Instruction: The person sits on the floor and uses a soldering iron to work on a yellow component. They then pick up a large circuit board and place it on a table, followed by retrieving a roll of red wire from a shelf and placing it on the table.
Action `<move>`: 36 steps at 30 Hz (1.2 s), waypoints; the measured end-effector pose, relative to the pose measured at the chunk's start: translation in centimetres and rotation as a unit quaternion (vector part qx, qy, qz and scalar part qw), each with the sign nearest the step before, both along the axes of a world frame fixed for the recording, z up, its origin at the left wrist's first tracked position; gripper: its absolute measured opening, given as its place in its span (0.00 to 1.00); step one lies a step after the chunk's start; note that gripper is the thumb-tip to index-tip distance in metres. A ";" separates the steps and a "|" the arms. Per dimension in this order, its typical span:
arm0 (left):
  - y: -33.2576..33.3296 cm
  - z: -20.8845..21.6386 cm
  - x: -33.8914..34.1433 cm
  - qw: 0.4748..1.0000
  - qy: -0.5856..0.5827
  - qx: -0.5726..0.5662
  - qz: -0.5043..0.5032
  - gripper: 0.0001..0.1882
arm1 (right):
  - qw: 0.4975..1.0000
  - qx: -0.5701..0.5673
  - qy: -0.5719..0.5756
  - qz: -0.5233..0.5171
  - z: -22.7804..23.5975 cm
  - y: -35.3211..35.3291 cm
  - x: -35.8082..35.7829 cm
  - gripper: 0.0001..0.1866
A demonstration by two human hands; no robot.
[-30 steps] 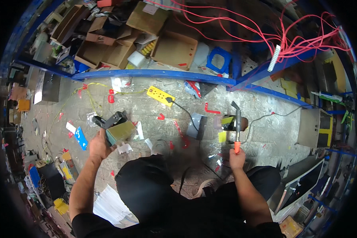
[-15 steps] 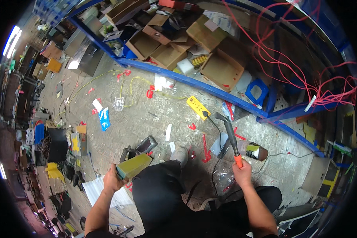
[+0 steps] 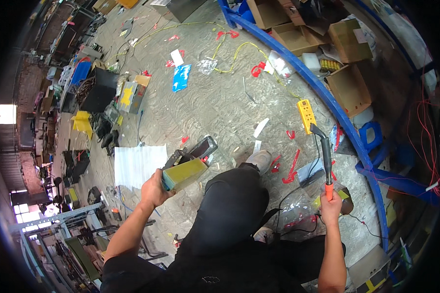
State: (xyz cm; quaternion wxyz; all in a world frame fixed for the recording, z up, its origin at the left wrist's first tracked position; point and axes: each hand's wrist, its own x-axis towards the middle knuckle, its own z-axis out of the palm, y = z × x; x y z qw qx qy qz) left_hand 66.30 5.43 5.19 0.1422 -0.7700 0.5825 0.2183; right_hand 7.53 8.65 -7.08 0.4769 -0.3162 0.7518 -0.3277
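Forearms (image 3: 128, 235) well apart, left grip (image 3: 154, 190) half-curled, right grip (image 3: 331, 208) in a tight fist

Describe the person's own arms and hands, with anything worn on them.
The left hand and right hand are ungloved, and no watch or bracelet shows. Both forearms are bare. A plain black sleeve covers the upper left arm; the right sleeve is hard to make out.

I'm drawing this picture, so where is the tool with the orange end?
In the head view, the tool is right of centre, gripped in the right hand, its dark tip showing beside the lower end of the yellow power strip.
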 end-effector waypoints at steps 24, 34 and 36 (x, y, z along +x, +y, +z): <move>2.4 -7.4 -3.0 0.997 0.060 0.041 -0.028 0.43 | 0.997 0.025 0.074 0.017 17.3 -4.1 2.1 0.09; -1.5 -2.9 -5.5 0.996 0.039 0.075 -0.021 0.39 | 0.994 0.057 0.084 0.043 19.1 3.3 1.5 0.06; -1.6 -1.8 -4.9 0.996 0.076 0.038 -0.020 0.38 | 0.988 0.104 0.116 0.006 15.5 6.3 0.1 0.09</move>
